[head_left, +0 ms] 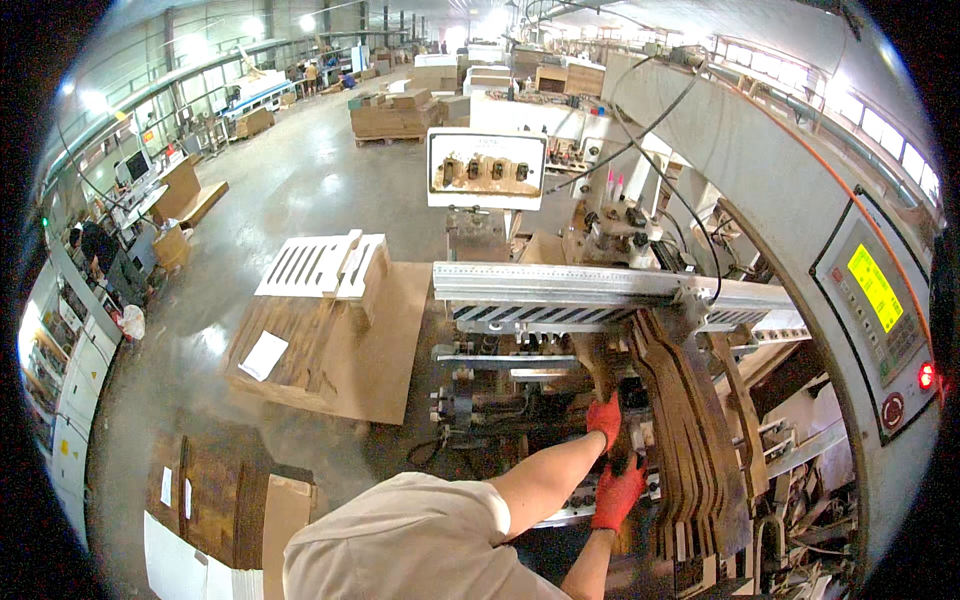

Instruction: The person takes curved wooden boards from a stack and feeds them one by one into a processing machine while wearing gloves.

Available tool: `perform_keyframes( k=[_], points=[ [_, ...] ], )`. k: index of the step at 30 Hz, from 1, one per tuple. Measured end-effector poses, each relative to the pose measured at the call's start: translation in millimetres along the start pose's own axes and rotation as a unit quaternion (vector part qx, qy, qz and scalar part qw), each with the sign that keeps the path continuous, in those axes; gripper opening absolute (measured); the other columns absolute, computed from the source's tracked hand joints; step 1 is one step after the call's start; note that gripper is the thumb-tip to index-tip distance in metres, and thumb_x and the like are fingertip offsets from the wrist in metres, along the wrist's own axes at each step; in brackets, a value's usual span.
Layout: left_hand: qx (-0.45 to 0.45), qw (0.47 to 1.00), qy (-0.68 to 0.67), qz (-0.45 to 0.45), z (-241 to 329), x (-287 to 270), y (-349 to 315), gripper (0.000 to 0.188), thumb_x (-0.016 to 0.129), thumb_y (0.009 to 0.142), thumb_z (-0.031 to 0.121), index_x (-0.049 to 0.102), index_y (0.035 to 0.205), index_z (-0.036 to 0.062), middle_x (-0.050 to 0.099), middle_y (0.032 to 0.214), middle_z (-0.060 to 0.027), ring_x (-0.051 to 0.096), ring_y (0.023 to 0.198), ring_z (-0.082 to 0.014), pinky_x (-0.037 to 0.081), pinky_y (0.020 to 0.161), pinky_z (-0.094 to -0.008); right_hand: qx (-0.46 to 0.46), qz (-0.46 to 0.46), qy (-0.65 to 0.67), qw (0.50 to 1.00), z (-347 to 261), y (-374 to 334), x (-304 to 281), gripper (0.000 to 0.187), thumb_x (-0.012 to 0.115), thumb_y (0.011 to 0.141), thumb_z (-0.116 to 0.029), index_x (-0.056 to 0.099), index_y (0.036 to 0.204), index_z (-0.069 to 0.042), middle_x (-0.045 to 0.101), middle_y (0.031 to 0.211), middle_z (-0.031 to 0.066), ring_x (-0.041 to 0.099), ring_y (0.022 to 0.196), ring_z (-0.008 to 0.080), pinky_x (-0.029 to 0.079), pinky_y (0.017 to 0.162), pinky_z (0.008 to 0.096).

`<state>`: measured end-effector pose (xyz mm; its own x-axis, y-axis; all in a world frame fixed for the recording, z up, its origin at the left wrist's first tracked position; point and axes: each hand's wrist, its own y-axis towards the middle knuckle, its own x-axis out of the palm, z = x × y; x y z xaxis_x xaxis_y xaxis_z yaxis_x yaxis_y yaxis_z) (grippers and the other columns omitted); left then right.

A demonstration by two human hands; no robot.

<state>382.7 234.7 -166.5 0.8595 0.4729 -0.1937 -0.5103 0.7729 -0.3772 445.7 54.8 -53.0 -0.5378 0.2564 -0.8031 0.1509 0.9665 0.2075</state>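
Note:
My left hand (603, 420), in a red glove, is closed at the near end of a curved brown wooden piece (597, 366) that lies in the machine under its long metal beam. Lower and slightly to the right, my right hand (619, 494), gloved in red too, has its fingers bent around a small dark part that I cannot make out. Just right of both hands leans a stack of curved brown wooden pieces (690, 430), standing on edge side by side. The metal beam (560, 284) crosses above the far end of the stack.
A control panel (880, 300) with a lit yellow screen is on the right. A switch box (487, 168) stands beyond the beam. On the left are a board stack (290, 345) with white slatted panels (320, 265) and, nearer, more brown boards (220, 490). Cables hang overhead.

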Motion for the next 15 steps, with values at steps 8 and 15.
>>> perform_keyframes(
  k=[8,15],
  points=[
    [0.023,0.998,0.041,0.037,-8,6,8,0.068,0.046,0.09,0.053,0.049,0.125,-0.005,0.054,0.122,-0.0268,0.054,0.108,-0.041,0.043,0.09,-0.0495,-0.081,0.041,-0.018,0.996,41,16,41,0.065,0.072,0.076,-0.028,0.049,0.127,0.005,0.056,0.117,0.0269,0.052,0.106,0.042,0.041,0.093,0.0467],
    [-0.03,0.993,-0.1,-0.048,18,-11,-20,0.067,0.048,0.087,0.057,0.058,0.113,-0.0037,0.059,0.11,-0.0274,0.056,0.103,-0.0405,0.048,0.081,-0.0499,-0.034,0.02,-0.041,0.998,40,19,32,0.063,0.074,0.074,-0.026,0.051,0.127,0.0,0.055,0.122,0.0249,0.049,0.113,0.0431,0.04,0.095,0.0455]
  ],
)
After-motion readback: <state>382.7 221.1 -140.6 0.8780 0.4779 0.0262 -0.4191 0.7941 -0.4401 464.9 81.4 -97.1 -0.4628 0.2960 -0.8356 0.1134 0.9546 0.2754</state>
